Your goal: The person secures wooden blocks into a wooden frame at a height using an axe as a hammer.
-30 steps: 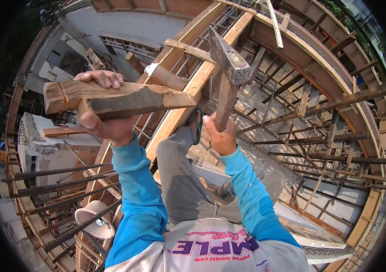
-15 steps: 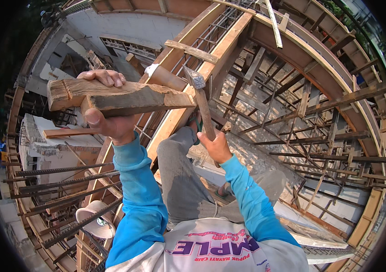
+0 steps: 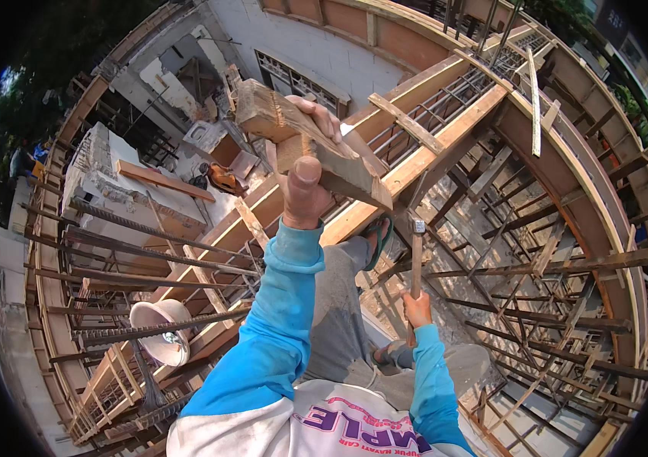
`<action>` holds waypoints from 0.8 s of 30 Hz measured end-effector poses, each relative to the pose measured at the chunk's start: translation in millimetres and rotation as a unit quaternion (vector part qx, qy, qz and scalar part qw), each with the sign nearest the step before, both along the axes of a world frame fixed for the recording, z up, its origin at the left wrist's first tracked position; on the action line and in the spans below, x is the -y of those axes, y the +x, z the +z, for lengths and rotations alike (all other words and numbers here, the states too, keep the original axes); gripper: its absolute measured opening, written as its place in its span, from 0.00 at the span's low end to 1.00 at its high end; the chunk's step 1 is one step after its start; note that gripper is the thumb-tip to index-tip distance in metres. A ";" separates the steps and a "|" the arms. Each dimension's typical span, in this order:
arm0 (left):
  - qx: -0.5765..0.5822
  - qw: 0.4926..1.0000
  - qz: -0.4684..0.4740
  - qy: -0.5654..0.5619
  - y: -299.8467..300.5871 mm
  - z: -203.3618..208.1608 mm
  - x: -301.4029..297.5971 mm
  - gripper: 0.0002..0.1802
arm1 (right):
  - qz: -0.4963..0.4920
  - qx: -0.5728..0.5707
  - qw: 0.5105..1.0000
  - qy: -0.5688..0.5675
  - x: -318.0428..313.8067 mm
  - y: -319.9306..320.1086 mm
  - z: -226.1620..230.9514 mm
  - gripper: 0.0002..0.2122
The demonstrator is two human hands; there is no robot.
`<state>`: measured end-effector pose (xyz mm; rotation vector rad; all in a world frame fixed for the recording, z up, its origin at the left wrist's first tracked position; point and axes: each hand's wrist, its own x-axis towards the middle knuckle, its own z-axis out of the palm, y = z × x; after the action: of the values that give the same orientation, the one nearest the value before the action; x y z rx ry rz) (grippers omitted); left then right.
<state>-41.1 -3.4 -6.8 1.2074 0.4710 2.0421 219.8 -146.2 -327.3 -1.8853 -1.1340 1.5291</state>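
Note:
My left hand grips a rough, notched wooden block, thumb on the near side and fingers over the far side. The block is held up in front of me, above a timber-sided beam form. Its far right end looks cut at a slant. My right hand is closed round the wooden handle of a hammer, which stands upright, head up. The hammer is apart from the block, lower and to its right.
Steel bars run inside the beam form. Ribbed rebar juts across at left, near a pale bucket. A drop with many timber props lies at right. My sandalled foot is by the form.
The hammer has dropped away from the block's right end, and the block now tilts down to the right. The whole view has swung left, so the surroundings sit further right.

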 end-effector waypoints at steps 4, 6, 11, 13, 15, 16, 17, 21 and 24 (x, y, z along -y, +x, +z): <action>-0.018 1.000 -0.026 -0.001 18.6 4.7 3.7 0.48 | -0.063 -0.046 0.997 0.019 36.0 10.0 12.4 0.04; -0.030 0.999 0.037 0.022 22.0 -5.4 13.7 0.46 | -0.102 -0.082 0.991 -0.031 67.9 11.0 7.6 0.06; -0.048 0.995 0.084 0.007 14.4 8.5 56.7 0.40 | -0.191 -0.143 0.970 -0.046 113.1 39.1 -31.7 0.10; -0.042 0.996 0.079 0.000 20.1 29.2 75.7 0.39 | -0.231 -0.128 0.965 -0.007 104.5 53.0 -44.7 0.13; -0.086 0.990 0.110 0.008 20.3 50.6 86.6 0.37 | -0.278 -0.165 0.946 -0.005 98.8 61.1 -36.8 0.13; -0.117 0.989 0.088 0.006 22.2 60.2 89.7 0.37 | -0.293 -0.187 0.938 0.003 100.6 69.7 -35.4 0.13; -0.121 0.991 0.054 0.005 24.3 77.1 95.0 0.38 | -0.309 -0.209 0.928 0.014 100.5 75.0 -33.9 0.13; -0.209 0.976 -0.059 0.014 -23.5 85.8 118.9 0.44 | -0.325 -0.208 0.923 -0.017 109.7 64.5 -27.9 0.12; -0.280 0.960 -0.009 0.022 -32.1 81.5 135.2 0.45 | -0.366 -0.228 0.902 -0.018 113.2 76.3 -44.8 0.12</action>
<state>-73.2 -138.6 74.7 1.8159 0.6747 1.6799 296.2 -259.4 -372.2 -1.5672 -0.1424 1.4104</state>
